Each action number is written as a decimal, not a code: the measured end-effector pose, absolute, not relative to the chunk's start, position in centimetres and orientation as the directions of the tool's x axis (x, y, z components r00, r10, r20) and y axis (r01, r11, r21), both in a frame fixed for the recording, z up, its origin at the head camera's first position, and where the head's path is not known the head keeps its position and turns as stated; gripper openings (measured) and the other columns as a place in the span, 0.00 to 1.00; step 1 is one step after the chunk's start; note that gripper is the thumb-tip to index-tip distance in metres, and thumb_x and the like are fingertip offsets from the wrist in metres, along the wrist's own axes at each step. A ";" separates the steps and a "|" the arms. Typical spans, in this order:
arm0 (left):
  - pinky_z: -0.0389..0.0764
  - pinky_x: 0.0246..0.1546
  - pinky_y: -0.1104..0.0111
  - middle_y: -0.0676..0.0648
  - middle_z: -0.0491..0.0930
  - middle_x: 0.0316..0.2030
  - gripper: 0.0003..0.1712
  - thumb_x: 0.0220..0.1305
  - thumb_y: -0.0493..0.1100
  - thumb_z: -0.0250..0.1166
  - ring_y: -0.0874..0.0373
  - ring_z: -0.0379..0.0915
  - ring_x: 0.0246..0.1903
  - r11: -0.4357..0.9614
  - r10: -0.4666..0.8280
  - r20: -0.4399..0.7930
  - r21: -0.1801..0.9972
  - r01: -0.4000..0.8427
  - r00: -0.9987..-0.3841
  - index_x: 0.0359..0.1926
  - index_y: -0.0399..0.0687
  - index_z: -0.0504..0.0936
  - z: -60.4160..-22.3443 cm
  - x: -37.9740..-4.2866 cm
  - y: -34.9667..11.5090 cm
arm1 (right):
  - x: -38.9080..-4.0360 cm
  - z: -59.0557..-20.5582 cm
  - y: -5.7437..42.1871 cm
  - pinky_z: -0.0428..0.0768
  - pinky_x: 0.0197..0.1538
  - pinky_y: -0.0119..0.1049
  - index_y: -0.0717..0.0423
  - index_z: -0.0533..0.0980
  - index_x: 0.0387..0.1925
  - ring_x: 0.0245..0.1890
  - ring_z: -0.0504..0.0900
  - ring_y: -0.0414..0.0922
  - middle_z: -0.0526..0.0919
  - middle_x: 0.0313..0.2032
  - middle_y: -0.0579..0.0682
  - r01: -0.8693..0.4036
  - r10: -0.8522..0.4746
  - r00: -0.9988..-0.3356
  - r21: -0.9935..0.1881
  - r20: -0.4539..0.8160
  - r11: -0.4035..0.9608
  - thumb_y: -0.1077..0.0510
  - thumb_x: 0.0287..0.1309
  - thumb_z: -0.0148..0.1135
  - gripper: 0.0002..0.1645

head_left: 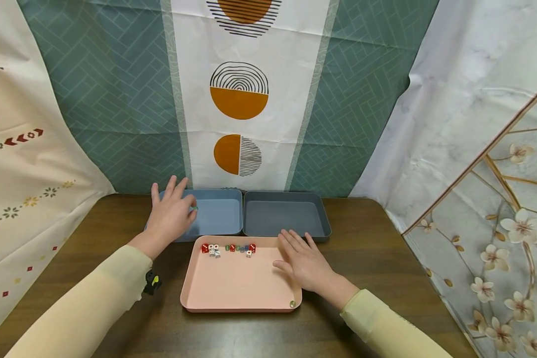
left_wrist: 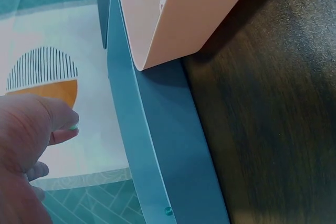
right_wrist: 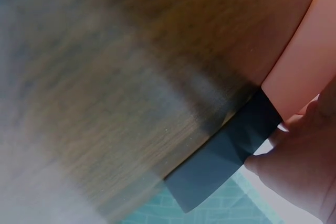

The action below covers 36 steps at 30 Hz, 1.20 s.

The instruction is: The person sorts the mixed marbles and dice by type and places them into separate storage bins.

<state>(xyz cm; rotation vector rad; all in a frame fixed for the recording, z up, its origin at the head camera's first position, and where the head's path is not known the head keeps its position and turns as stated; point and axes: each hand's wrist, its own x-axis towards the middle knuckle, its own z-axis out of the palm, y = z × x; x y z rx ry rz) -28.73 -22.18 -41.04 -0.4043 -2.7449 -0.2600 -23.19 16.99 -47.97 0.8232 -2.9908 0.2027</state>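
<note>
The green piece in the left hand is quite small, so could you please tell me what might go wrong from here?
The green piece might slip, since the left hand holds it in a fingertip pinch. The right hand is over the right side of the pink tray, so a bump could jostle the dice near its far rim.

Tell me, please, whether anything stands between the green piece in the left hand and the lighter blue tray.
Nothing visible does: the left hand pinches the green piece over the open lighter blue tray.
</note>
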 end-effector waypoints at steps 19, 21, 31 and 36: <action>0.31 0.76 0.22 0.25 0.57 0.82 0.09 0.73 0.40 0.73 0.25 0.39 0.84 0.955 0.188 0.325 0.159 0.250 -0.927 0.49 0.41 0.90 -41.1 -30.7 -23.2 | -23.2 -47.8 16.9 0.46 0.85 0.64 0.55 0.57 0.89 0.87 0.52 0.53 0.56 0.87 0.53 -0.504 -0.501 -0.864 -0.095 0.052 0.858 0.29 0.83 0.50 0.50; 0.30 0.75 0.22 0.25 0.55 0.82 0.09 0.74 0.40 0.72 0.25 0.37 0.84 0.957 0.182 0.317 0.158 0.241 -0.931 0.49 0.40 0.90 -41.0 -30.8 -23.4 | -23.2 -47.8 16.9 0.46 0.85 0.63 0.54 0.57 0.89 0.87 0.52 0.53 0.56 0.87 0.53 -0.503 -0.500 -0.864 -0.092 0.052 0.859 0.29 0.83 0.49 0.50; 0.27 0.74 0.22 0.24 0.52 0.83 0.08 0.74 0.40 0.72 0.25 0.33 0.85 0.959 0.165 0.285 0.176 0.221 -0.944 0.48 0.40 0.89 -41.0 -31.8 -24.2 | -23.3 -47.9 17.0 0.47 0.85 0.63 0.54 0.57 0.89 0.87 0.52 0.53 0.55 0.87 0.52 -0.505 -0.503 -0.863 -0.096 0.048 0.858 0.28 0.83 0.49 0.50; 0.25 0.73 0.21 0.24 0.52 0.83 0.09 0.74 0.40 0.72 0.23 0.33 0.84 0.960 0.152 0.263 0.190 0.205 -0.953 0.49 0.40 0.89 -41.1 -32.2 -24.6 | -23.2 -47.9 17.1 0.47 0.85 0.63 0.55 0.57 0.88 0.87 0.53 0.54 0.56 0.87 0.53 -0.509 -0.506 -0.861 -0.104 0.052 0.854 0.29 0.83 0.50 0.50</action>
